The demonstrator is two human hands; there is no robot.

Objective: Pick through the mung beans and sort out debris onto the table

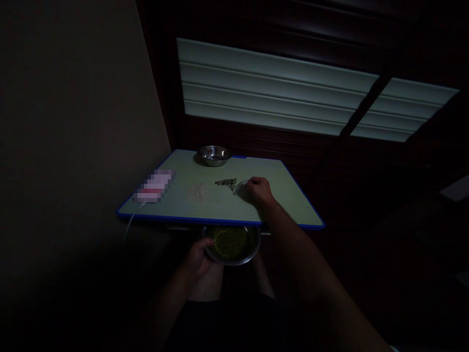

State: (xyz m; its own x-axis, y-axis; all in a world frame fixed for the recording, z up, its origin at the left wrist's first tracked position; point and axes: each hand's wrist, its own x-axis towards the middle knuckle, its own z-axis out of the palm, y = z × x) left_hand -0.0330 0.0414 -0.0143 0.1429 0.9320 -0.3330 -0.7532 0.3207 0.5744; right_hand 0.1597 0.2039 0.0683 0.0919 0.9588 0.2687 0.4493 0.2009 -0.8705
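My left hand (200,256) grips the left rim of a metal bowl (234,262), thumb over the edge. The bowl sits just below the table's front edge and holds many small green beans (229,243). On the tabletop, my right hand (259,189) is closed round a pale, thin piece (241,187) whose exact kind I cannot make out. Its edge lies beside a scattered patch of small dark beans (227,183). Left of that patch is a thin, pale spread of grains or powder (198,192).
A second metal bowl (214,156) stands at the back of the light table (286,200) with blue edging. At the left lies a blurred pink phone-like object (154,186) with a white cable (132,218). A wall (84,88) rises on the left, a dark louvred door (271,88) behind.
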